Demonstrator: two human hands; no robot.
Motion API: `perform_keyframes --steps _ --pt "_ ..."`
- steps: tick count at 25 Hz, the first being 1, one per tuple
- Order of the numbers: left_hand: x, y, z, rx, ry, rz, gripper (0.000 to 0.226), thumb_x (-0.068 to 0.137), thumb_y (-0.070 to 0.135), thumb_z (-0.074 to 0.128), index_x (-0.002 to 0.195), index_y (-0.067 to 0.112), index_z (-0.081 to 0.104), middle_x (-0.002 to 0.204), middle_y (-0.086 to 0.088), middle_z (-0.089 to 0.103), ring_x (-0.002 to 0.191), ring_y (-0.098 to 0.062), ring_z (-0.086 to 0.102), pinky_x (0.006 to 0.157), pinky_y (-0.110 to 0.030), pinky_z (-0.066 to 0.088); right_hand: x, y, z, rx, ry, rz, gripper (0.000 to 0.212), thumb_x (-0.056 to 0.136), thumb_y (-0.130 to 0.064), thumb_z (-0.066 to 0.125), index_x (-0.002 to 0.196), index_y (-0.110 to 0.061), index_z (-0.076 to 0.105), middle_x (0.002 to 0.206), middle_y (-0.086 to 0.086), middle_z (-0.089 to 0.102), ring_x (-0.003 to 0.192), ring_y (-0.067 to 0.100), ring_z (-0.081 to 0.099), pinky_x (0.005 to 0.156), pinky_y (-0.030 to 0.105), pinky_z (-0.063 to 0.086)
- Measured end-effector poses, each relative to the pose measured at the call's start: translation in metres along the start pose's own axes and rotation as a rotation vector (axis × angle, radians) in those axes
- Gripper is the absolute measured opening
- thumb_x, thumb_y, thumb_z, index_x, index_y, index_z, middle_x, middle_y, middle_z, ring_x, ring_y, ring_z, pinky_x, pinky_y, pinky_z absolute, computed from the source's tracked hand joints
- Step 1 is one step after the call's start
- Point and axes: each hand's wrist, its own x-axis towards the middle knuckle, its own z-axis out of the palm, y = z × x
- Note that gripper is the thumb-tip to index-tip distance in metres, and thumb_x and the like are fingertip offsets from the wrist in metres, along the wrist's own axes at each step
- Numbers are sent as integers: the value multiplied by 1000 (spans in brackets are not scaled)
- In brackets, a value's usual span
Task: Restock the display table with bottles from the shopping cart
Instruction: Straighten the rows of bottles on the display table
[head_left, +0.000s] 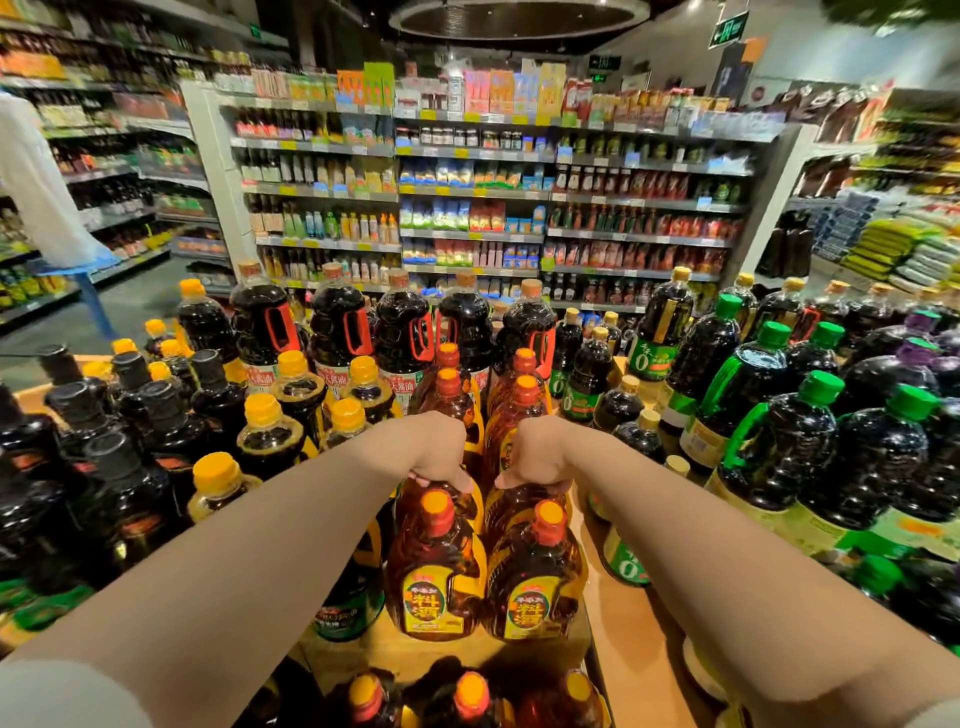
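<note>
Head view shows the left hand and the right hand each curled around the top of an amber bottle on the display table, just behind two front amber bottles with orange caps, between dark soy bottles.

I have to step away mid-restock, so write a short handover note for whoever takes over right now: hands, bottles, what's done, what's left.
Left hand: grips the top of an amber bottle in the left column.
Right hand: grips the top of its neighbour in the right column.
Both bottles sit on the display table, behind the front pair of amber bottles.
Done: two amber columns are filling up.
Left: release, then fetch the orange-capped bottles at the bottom edge, apparently in the cart.
</note>
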Motion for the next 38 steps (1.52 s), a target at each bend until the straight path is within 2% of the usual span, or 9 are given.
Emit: perform_keyframes --steps 3,5,8,10,14,16,23,31,38 --pt "-1 -1 -9 -111 -122 -56 72 88 69 50 103 1 68 63 -6 69 46 -14 62 52 -26 54 -1 5 -1 2 14 -42 57 84 -62 58 66 -8 53 62 6 56 54 24 60 50 27 49" --pt "0 -4 -29 -101 -84 -74 76 90 72 40 73 2 66 54 -5 66 47 -15 64 65 -31 58 1 10 -9 -28 57 -88 64 83 -71 49 67 -10 59 61 3 57 62 24 61 55 31 49" --pt "21 -20 -66 44 312 -107 63 95 60 47 69 5 62 53 -3 59 52 -18 60 52 -27 47 17 18 -30 -85 452 -141 44 89 -55 51 82 -15 68 73 0 65 76 21 63 66 34 54" --pt "41 -31 -75 87 292 -121 62 94 60 47 89 1 65 64 -4 58 62 -19 58 56 -29 46 35 21 -44 -101 660 -125 39 90 -49 54 106 -16 66 98 4 64 91 24 62 74 38 56" --pt "84 -42 -62 -80 30 -169 81 90 68 46 134 0 46 78 -6 70 73 -20 67 74 -36 59 81 29 -45 -175 416 -85 46 90 -54 54 110 -14 66 94 4 63 88 25 60 77 37 55" --pt "104 -45 -56 -109 60 -125 77 88 66 54 131 3 50 94 -8 70 86 -23 68 80 -38 58 103 33 -42 -176 360 -111 43 89 -52 57 104 -13 69 89 4 67 86 25 62 75 34 54" --pt "119 -54 -51 -245 44 -46 51 80 54 73 115 20 59 98 -2 64 79 -16 65 61 -28 54 128 37 -52 -249 237 -166 50 89 -56 56 102 -11 72 90 6 68 83 25 60 69 30 46" --pt "105 -49 -44 -210 9 -9 57 82 52 72 122 14 59 105 -1 60 96 -21 61 81 -34 55 103 28 -47 -201 157 -118 48 94 -48 54 106 -4 69 96 11 67 91 29 63 73 32 51" --pt "74 -35 -39 -122 36 24 58 89 51 64 131 12 55 116 -4 59 104 -23 56 81 -28 44 88 26 -36 -136 121 -86 44 91 -49 58 104 -8 70 97 9 70 74 25 65 62 31 57"
